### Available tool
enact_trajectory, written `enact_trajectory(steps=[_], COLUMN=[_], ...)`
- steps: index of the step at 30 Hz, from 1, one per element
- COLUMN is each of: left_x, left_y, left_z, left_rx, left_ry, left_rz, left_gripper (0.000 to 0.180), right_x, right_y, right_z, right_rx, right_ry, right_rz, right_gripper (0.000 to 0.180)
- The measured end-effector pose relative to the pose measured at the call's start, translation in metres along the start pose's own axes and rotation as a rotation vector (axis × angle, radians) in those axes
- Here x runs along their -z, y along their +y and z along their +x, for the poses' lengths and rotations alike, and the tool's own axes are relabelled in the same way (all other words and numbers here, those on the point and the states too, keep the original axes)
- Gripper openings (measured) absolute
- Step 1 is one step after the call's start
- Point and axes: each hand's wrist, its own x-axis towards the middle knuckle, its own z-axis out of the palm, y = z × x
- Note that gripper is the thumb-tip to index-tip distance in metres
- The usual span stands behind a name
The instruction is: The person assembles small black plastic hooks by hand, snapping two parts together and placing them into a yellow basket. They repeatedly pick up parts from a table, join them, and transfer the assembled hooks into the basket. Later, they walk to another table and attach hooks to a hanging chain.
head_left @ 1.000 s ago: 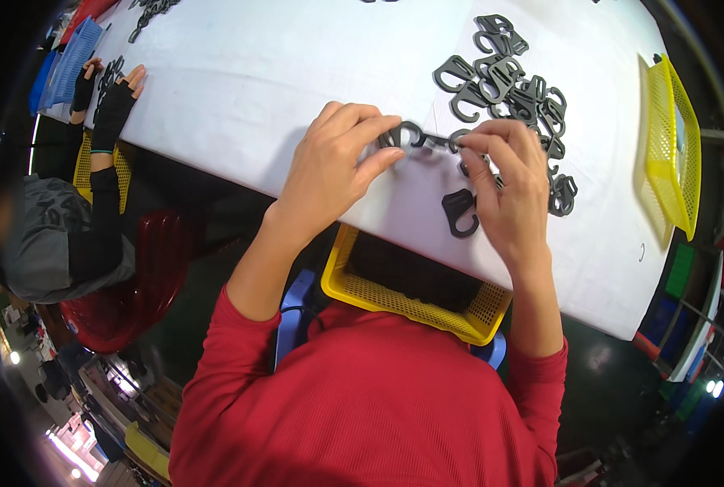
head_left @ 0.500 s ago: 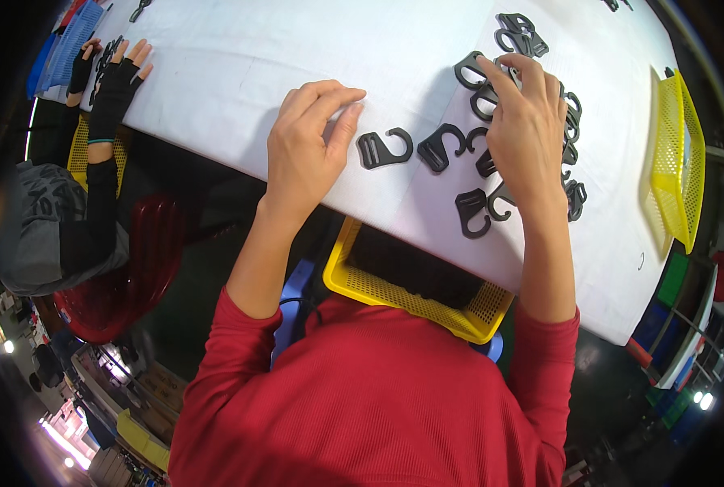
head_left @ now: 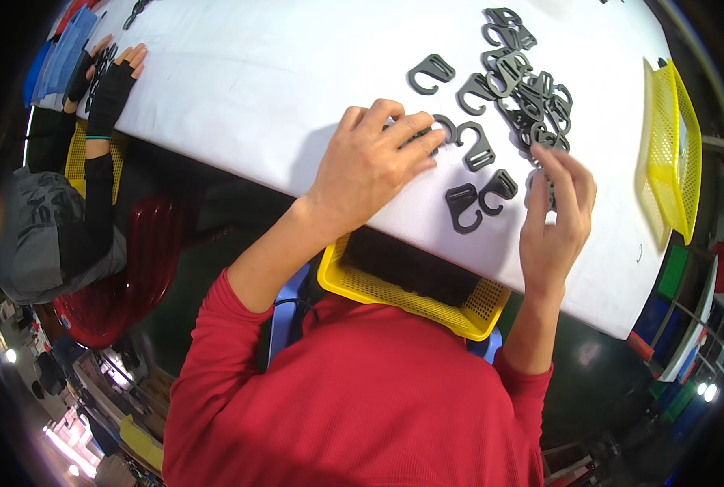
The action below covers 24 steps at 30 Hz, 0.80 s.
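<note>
My left hand lies palm down near the table's front edge, fingers loosely stretched over a black plastic hook buckle; most of that buckle is hidden, and whether it is gripped does not show. To the right, my right hand has thumb and fingers apart beside the lower end of a pile of black hook buckles, partly covering a few. Between the hands lie separate buckles, one slanted and two nearer me. Another buckle rests alone beyond my left hand.
A yellow basket stands along the table's right side. Below the front edge, another yellow basket sits before my lap. At the far left, a co-worker's black-gloved hand is near more black pieces and a blue basket.
My left hand has moved right, over the buckles that lay beside it. My right hand has drawn back toward me from the pile, uncovering it. One buckle now lies apart, left of the pile.
</note>
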Motion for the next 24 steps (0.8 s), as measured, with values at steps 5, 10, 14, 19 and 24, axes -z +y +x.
enact_trajectory(steps=[5, 10, 14, 19, 24], left_x=[0.0, 0.007, 0.025, 0.034, 0.016], left_y=[0.001, -0.013, -0.034, -0.058, -0.063], left_z=[0.016, 0.024, 0.017, -0.006, 0.007], left_rx=[0.198, 0.298, 0.364, 0.418, 0.235], left_ry=[0.063, 0.149, 0.167, 0.081, -0.05], left_rz=[-0.338, -0.182, -0.133, -0.13, -0.235], left_gripper=[0.017, 0.016, 0.017, 0.022, 0.03], right_x=[0.007, -0.029, -0.05, -0.02, 0.019], right_y=[0.008, 0.001, 0.0, -0.004, 0.029], right_z=[-0.031, 0.018, 0.03, 0.009, -0.049], right_rx=[-0.039, 0.175, 0.227, 0.092, -0.077], right_ry=[-0.027, -0.081, -0.162, -0.122, 0.043], right_rz=[0.011, -0.188, -0.188, -0.086, -0.004], right_gripper=[0.041, 0.037, 0.035, 0.046, 0.054])
